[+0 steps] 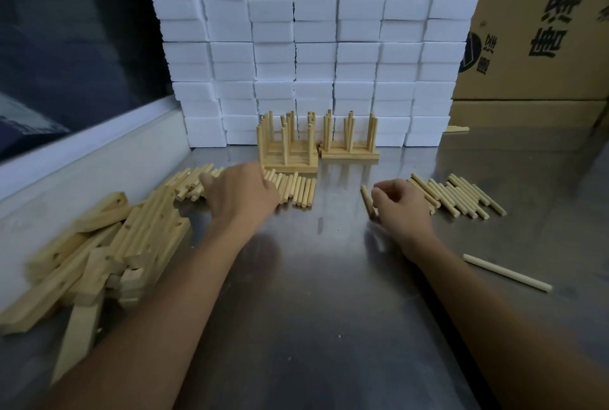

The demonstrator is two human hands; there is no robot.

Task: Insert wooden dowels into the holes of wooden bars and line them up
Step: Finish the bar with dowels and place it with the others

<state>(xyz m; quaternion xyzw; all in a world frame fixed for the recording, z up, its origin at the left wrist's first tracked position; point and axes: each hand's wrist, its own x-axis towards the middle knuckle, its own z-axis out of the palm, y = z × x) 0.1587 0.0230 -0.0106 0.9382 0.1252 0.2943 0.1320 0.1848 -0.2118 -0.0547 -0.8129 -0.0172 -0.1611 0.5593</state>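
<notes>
left hand (pixel 242 192): frame centre, palm down, fingers hidden | right hand (pixel 400 202): right of centre, fingers curled, pinching

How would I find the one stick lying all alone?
Start at the metal table and go to the near right, beside the right forearm. The lone dowel lies there slantwise, paler and longer than the short dowels packed in a row further back.
</notes>
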